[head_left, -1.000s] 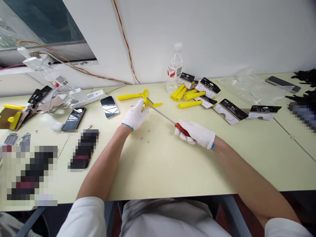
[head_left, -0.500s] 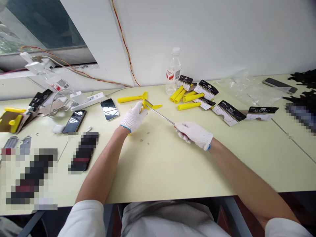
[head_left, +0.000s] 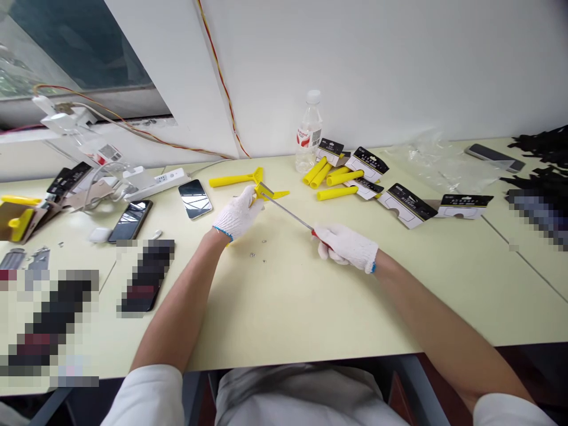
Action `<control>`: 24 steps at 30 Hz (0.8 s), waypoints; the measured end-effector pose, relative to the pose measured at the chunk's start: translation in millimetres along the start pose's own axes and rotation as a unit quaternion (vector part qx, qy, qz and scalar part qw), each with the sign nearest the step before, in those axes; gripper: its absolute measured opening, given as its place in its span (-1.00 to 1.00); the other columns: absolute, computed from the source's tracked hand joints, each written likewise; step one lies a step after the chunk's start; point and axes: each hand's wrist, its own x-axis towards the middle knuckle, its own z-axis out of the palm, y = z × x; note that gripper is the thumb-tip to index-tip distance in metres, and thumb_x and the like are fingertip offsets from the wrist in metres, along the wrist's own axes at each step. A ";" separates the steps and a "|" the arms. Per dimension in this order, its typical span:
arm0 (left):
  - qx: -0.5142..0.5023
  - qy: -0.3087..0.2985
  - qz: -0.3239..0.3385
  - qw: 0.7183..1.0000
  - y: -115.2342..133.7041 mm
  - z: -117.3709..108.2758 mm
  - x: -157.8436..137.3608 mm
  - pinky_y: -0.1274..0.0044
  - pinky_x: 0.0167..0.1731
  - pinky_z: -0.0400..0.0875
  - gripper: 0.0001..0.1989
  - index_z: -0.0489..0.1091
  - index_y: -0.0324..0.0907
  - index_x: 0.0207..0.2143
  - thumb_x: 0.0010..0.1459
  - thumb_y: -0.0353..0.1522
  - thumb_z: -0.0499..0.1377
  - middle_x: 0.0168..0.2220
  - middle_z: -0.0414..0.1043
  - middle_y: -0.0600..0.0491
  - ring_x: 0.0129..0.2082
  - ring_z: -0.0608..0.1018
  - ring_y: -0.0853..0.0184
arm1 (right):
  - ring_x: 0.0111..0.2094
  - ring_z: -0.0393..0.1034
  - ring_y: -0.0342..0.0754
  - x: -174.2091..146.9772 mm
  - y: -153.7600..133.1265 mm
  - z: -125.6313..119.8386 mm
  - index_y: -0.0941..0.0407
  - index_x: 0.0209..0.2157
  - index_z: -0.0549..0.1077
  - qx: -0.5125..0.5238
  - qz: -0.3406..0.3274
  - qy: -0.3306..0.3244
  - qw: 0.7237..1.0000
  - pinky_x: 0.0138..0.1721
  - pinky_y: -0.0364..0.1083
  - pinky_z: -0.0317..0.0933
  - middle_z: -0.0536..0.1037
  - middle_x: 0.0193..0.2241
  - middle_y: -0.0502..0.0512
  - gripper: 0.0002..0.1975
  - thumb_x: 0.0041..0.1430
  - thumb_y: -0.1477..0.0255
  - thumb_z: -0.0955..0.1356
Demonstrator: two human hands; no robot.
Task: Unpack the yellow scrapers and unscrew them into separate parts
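Observation:
My left hand point(head_left: 239, 214), in a white knit glove, is closed on a yellow plastic scraper point(head_left: 265, 189) with a metal plate at its head. Most of that scraper's handle is hidden by the glove. My right hand point(head_left: 348, 244), gloved too, grips the red handle of a screwdriver point(head_left: 290, 214). The long shaft points left, and its tip meets the scraper head. Just behind lies another yellow scraper point(head_left: 231, 180), its head partly overlapped in view by the held one. Several tiny metal screws point(head_left: 252, 255) are scattered on the table in front of my hands.
Yellow handles point(head_left: 336, 193) and black-and-white card sleeves point(head_left: 407, 205) lie right of centre beside a plastic bottle point(head_left: 309, 133). Phones point(head_left: 195, 198) and a power strip point(head_left: 162, 182) are at left. Farther right are a clear plastic bag point(head_left: 444, 163) and black gloves point(head_left: 544, 148).
The view has shifted slightly. The right glove has turned a little around the screwdriver, showing more of the red handle. Both hands keep their hold.

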 end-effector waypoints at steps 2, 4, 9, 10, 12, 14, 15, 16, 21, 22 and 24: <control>0.000 0.001 0.000 1.000 -0.5 0.1 0.2 0.46 -0.37 0.37 -0.86 0.23 -0.02 -0.10 0.46 -0.23 0.15 -0.07 0.71 0.07 -0.49 0.50 0.33 | -0.69 0.01 -0.24 -0.8 -0.2 0.0 0.14 -0.25 0.53 0.008 -0.007 -0.002 1.000 -0.65 -0.18 -0.08 0.48 -0.57 0.01 -0.43 0.69 0.01 0.23; -0.004 0.003 0.000 1.000 -0.7 -0.5 0.2 0.45 -0.37 0.37 -0.86 0.22 -0.02 -0.10 0.45 -0.23 0.16 -0.07 0.71 0.07 -0.49 0.50 0.33 | -0.66 0.10 -0.23 -1.3 -1.0 0.7 0.14 -0.31 0.50 0.008 -0.010 0.019 1.000 -0.61 -0.20 0.01 0.47 -0.55 0.01 -0.48 0.66 0.05 0.30; -0.002 0.002 -0.003 1.000 1.7 -3.1 -0.8 0.46 -0.36 0.38 -0.85 0.26 -0.01 -0.06 0.46 -0.20 0.17 -0.07 0.71 0.06 -0.45 0.53 0.31 | -0.68 0.02 -0.23 0.3 1.2 2.4 0.05 -0.35 0.35 -0.008 -0.008 0.013 1.000 -0.64 -0.17 -0.11 0.36 -0.61 -0.10 -0.49 0.50 -0.02 0.47; 0.002 0.003 -0.005 1.000 2.5 -3.5 -1.2 0.46 -0.36 0.38 -0.84 0.26 -0.01 -0.07 0.47 -0.19 0.18 -0.08 0.71 0.06 -0.45 0.53 0.30 | -0.69 -0.03 -0.23 0.7 1.8 2.2 0.06 -0.33 0.39 0.000 -0.009 0.001 1.000 -0.65 -0.16 -0.15 0.36 -0.62 -0.10 -0.47 0.53 -0.09 0.41; 0.008 0.004 -0.009 1.000 3.8 -3.9 -2.2 0.46 -0.37 0.37 -0.83 0.25 -0.01 -0.10 0.46 -0.18 0.18 -0.11 0.70 0.07 -0.45 0.51 0.30 | -0.69 -0.04 -0.22 1.1 2.0 1.7 0.10 -0.28 0.48 0.016 -0.013 -0.007 1.000 -0.65 -0.16 -0.13 0.39 -0.60 -0.05 -0.40 0.60 -0.14 0.28; 0.005 0.007 -0.009 1.000 5.0 -4.5 -3.5 0.46 -0.36 0.37 -0.83 0.25 -0.01 -0.11 0.46 -0.18 0.18 -0.13 0.68 0.08 -0.44 0.51 0.30 | -0.66 0.07 -0.22 0.9 0.7 1.3 0.12 -0.29 0.51 0.021 -0.010 0.013 1.000 -0.62 -0.18 -0.02 0.43 -0.56 -0.02 -0.44 0.61 -0.06 0.30; 0.002 0.007 -0.008 1.000 5.5 -4.9 -4.1 0.46 -0.36 0.37 -0.84 0.25 -0.01 -0.11 0.46 -0.18 0.17 -0.14 0.67 0.08 -0.44 0.52 0.30 | -0.63 0.13 -0.22 0.6 -0.3 1.3 0.12 -0.30 0.48 0.014 -0.008 0.023 1.000 -0.60 -0.19 0.02 0.44 -0.54 -0.02 -0.50 0.60 0.01 0.35; -0.001 0.007 -0.007 1.000 5.9 -5.3 -4.5 0.46 -0.35 0.37 -0.85 0.25 -0.01 -0.11 0.46 -0.19 0.17 -0.14 0.67 0.08 -0.44 0.52 0.30 | -0.63 0.16 -0.23 0.1 -1.3 1.5 0.11 -0.31 0.44 0.005 -0.007 0.030 1.000 -0.59 -0.20 0.03 0.45 -0.53 -0.03 -0.56 0.56 0.07 0.41; 0.004 0.002 -0.009 1.000 5.0 -6.3 -3.6 0.46 -0.36 0.37 -0.83 0.24 -0.01 -0.10 0.46 -0.19 0.18 -0.12 0.68 0.08 -0.47 0.50 0.32 | -0.67 -0.02 -0.25 -3.8 -3.9 2.1 0.05 -0.29 0.34 -0.007 -0.024 0.020 0.999 -0.62 -0.18 -0.15 0.36 -0.57 -0.13 -0.57 0.51 0.06 0.45; 0.007 0.002 -0.010 1.000 4.5 -6.2 -3.1 0.46 -0.36 0.37 -0.82 0.24 -0.01 -0.10 0.46 -0.18 0.19 -0.12 0.68 0.08 -0.47 0.50 0.32 | -0.67 -0.04 -0.24 -4.1 -3.8 1.7 0.06 -0.27 0.39 0.000 -0.024 0.017 1.000 -0.62 -0.18 -0.17 0.33 -0.59 -0.13 -0.55 0.54 0.00 0.41; 0.012 0.002 -0.011 1.000 4.1 -6.4 -2.6 0.46 -0.36 0.37 -0.81 0.24 -0.01 -0.10 0.47 -0.16 0.19 -0.12 0.69 0.08 -0.47 0.50 0.31 | -0.66 -0.04 -0.22 -3.6 -3.1 0.3 0.10 -0.23 0.49 0.014 -0.023 0.015 1.000 -0.62 -0.17 -0.15 0.30 -0.59 -0.11 -0.48 0.56 -0.08 0.35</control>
